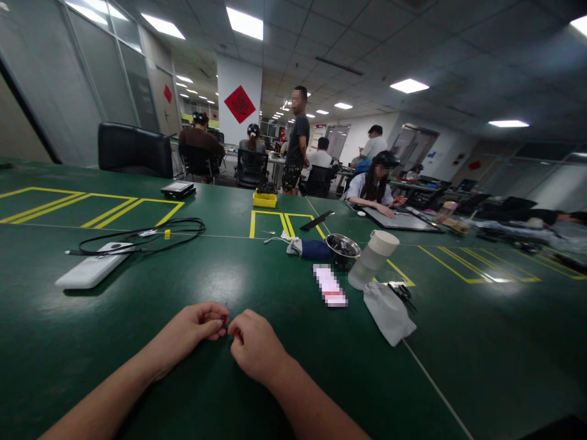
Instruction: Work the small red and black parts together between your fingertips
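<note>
My left hand (pixel 208 320) is closed in a pinch on a small dark-red piece (pixel 224 319), too small for me to tell its kind. Close beside it, my right hand (pixel 254 342) has its fingers curled, with a bit of red (pixel 237 333) showing at the fingertips. Whether both reds belong to one thing, I cannot tell. Both hands are low over the green tabletop (pixel 183 391), near its front. Ahead and to the right lies a phone (pixel 330 286) with a blurred screen.
On the left, a white power bank (pixel 94 266) lies by a looped black cable (pixel 202 227). Right of the phone stand a tall bottle (pixel 372 260) and a metal bowl (pixel 343 245), with a grey pouch (pixel 389 313) nearer. A yellow tray (pixel 265 200) sits farther back. A person (pixel 373 183) sits across the table.
</note>
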The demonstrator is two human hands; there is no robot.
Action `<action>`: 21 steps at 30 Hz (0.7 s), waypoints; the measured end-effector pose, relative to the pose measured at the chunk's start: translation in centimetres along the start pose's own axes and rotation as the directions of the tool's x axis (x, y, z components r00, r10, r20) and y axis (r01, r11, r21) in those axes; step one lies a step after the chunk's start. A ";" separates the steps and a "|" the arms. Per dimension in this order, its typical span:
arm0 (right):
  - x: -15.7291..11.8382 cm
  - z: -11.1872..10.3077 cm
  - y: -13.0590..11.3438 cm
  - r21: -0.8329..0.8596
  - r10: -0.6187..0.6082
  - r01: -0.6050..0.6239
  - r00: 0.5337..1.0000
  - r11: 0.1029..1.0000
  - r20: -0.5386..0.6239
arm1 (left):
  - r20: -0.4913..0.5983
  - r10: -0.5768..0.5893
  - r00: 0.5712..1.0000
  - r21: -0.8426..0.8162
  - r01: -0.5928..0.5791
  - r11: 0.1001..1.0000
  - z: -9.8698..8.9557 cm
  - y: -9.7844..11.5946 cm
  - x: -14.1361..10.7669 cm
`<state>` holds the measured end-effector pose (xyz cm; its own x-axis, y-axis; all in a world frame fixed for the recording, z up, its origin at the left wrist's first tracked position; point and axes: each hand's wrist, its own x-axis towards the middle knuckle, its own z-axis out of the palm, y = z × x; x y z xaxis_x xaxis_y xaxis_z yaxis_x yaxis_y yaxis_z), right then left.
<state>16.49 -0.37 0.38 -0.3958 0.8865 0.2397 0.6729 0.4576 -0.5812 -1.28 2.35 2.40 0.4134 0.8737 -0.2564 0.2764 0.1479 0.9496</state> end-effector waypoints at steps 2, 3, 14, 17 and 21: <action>0.0 -0.1 0.1 -0.001 0.000 0.000 1.000 1.000 -0.003 | -0.002 0.000 1.000 0.004 0.000 1.000 0.0 0.1 0.0; 0.0 -0.1 0.1 -0.003 0.000 0.000 1.000 1.000 -0.005 | 0.001 0.002 1.000 0.002 -0.002 1.000 0.0 0.1 -0.1; 0.2 -1.8 0.5 0.020 -0.022 0.022 1.000 1.000 0.000 | 0.004 -0.011 1.000 -0.020 0.011 1.000 0.0 0.1 -0.1; -0.4 -6.8 4.3 -0.029 0.166 -0.172 0.975 0.985 -0.147 | -0.001 -0.025 1.000 -0.030 0.025 0.999 -0.2 0.1 -0.2; -2.6 -13.4 12.9 -0.215 0.436 -0.541 0.811 0.813 -0.389 | 0.012 -0.018 1.000 -0.066 0.018 0.998 -0.3 0.0 -0.1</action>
<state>34.57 4.12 2.69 0.2159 0.9455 0.2437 0.8958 -0.0925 -0.4348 -1.66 2.38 2.47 0.4193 0.8651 -0.2754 0.2259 0.1944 0.9546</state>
